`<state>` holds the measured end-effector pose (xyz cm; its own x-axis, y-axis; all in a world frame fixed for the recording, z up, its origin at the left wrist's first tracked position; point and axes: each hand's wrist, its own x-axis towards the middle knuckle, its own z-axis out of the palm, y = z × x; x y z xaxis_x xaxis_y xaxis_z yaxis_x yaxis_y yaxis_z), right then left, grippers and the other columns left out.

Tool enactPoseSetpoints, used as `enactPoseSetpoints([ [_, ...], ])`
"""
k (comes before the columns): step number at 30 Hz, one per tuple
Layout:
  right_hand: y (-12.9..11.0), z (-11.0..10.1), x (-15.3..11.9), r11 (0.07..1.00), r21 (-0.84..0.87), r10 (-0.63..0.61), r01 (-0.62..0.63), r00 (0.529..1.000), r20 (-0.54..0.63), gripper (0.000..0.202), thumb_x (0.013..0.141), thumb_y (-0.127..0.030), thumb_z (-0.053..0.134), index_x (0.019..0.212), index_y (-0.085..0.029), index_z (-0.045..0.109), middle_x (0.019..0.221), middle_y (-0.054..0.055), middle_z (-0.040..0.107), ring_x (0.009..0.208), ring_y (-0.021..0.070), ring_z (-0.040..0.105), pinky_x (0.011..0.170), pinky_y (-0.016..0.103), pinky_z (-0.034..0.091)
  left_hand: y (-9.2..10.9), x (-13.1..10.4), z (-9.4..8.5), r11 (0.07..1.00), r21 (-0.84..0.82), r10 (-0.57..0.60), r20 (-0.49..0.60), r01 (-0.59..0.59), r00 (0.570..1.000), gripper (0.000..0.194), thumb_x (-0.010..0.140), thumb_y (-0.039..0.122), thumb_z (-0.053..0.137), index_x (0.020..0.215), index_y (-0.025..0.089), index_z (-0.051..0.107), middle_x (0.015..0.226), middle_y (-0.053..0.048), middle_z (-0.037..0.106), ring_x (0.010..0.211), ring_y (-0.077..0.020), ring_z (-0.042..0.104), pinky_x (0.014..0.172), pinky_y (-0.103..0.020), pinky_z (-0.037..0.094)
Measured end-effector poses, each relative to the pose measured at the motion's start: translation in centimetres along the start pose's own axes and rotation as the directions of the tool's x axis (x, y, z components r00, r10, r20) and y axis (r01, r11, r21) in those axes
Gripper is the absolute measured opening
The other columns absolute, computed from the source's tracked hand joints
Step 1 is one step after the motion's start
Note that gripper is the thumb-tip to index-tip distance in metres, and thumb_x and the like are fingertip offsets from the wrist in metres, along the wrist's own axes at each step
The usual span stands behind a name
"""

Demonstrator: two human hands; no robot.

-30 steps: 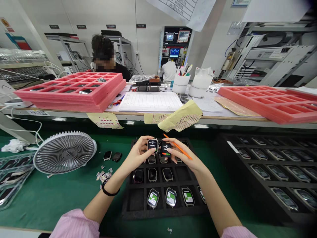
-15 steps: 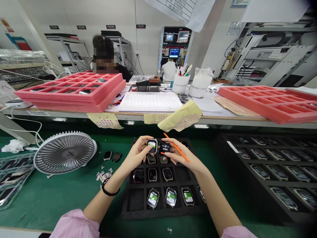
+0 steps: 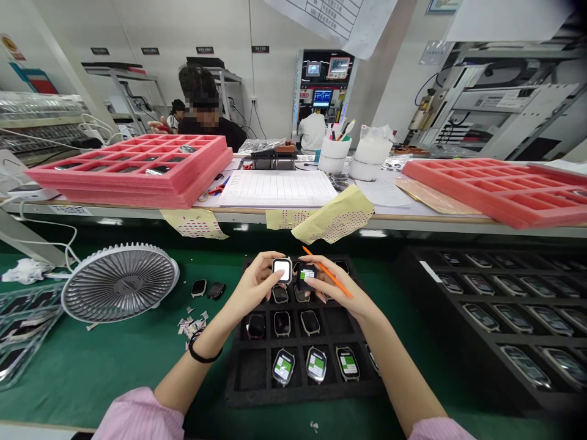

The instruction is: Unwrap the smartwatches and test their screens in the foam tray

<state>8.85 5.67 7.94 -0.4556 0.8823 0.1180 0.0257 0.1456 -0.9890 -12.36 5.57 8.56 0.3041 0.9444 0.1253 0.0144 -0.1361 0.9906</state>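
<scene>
My left hand (image 3: 257,279) holds a silver-rimmed watch (image 3: 282,269) with a blank white screen, the thumb on its face. Beside it, my right hand (image 3: 333,282) grips a dark watch (image 3: 306,276) showing green and white, its thumb on the screen. An orange stick (image 3: 337,280) lies across that hand, slanting down to the right. Both hands are over the far part of a black foam tray (image 3: 259,398). In its nearest row sit several lit watches (image 3: 317,365); those in the row behind have dark screens (image 3: 282,324).
A round grey fan (image 3: 120,282) stands at left, near two loose watches (image 3: 199,288) and paper scraps (image 3: 192,326). Another black tray (image 3: 431,342) of watches is at right. Red foam trays (image 3: 183,183) rest on the shelf. A person (image 3: 215,125) is beyond it.
The left watch's screen has turned from green and white to plain white; the right one's has gone from dark text to green and white. The person behind has raised their head.
</scene>
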Motion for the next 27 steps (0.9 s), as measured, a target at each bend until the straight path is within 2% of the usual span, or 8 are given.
enactPoseSetpoints([
  [4,-0.33,-0.06,-0.14,1.000,0.002,0.000,0.000,1.000,0.027,0.047,0.082,-0.027,0.066,0.125,-0.026,0.048,0.116,0.007,0.054,0.082,0.0147,0.060,0.052,0.021,0.046,-0.01,-0.11,0.00,0.999,0.040,0.001,0.026,-0.002,1.000,0.043,0.081,0.033,0.065,0.116,0.020,0.045,0.107,-0.008,0.057,0.080,-0.0158,0.060,0.042,-0.015,0.042],
  [6,-0.28,-0.08,-0.13,1.000,-0.001,-0.002,0.002,0.999,0.038,0.048,0.081,-0.027,0.067,0.126,-0.026,0.047,0.116,0.008,0.054,0.084,0.0157,0.061,0.053,0.021,0.047,0.05,-0.13,-0.02,0.999,0.045,0.002,0.025,-0.003,1.000,0.043,0.080,0.033,0.066,0.116,0.020,0.046,0.108,-0.008,0.056,0.080,-0.0157,0.059,0.042,-0.015,0.042],
  [9,-0.01,-0.10,-0.06,1.000,0.002,-0.007,0.007,0.999,0.038,0.046,0.084,-0.030,0.064,0.126,-0.026,0.048,0.110,0.007,0.056,0.072,0.0133,0.061,0.051,0.023,0.047,0.06,-0.08,-0.04,0.999,0.040,-0.010,0.015,0.009,1.000,0.039,0.080,0.034,0.065,0.112,0.020,0.047,0.102,-0.007,0.058,0.074,-0.0142,0.060,0.041,-0.015,0.039],
  [13,0.17,-0.05,0.00,1.000,-0.027,0.005,-0.006,1.000,-0.027,0.035,0.088,-0.035,0.059,0.121,-0.026,0.055,0.089,0.002,0.057,0.053,0.0079,0.053,0.050,0.024,0.045,0.01,0.09,-0.08,1.000,0.018,-0.022,-0.019,0.023,1.000,0.031,0.082,0.039,0.063,0.102,0.018,0.052,0.091,-0.003,0.059,0.057,-0.0079,0.053,0.040,-0.015,0.035],
  [20,0.26,0.21,0.27,0.998,-0.011,0.064,-0.065,0.990,-0.126,0.027,0.087,-0.039,0.057,0.110,-0.025,0.063,0.074,0.000,0.054,0.049,0.0102,0.052,0.043,0.023,0.044,0.46,0.11,-0.04,0.998,-0.014,-0.064,-0.070,0.063,0.996,0.034,0.081,0.049,0.061,0.090,0.016,0.055,0.070,0.001,0.057,0.047,-0.0065,0.050,0.039,-0.016,0.034],
  [27,0.04,0.30,0.20,0.998,0.003,0.063,-0.063,0.991,-0.115,0.028,0.087,-0.038,0.058,0.111,-0.026,0.062,0.076,0.000,0.054,0.051,0.0097,0.052,0.045,0.023,0.046,0.32,0.12,-0.08,0.999,-0.025,-0.047,-0.027,0.046,0.999,0.035,0.081,0.048,0.061,0.098,0.017,0.056,0.079,-0.001,0.060,0.053,-0.0089,0.056,0.040,-0.017,0.038],
])
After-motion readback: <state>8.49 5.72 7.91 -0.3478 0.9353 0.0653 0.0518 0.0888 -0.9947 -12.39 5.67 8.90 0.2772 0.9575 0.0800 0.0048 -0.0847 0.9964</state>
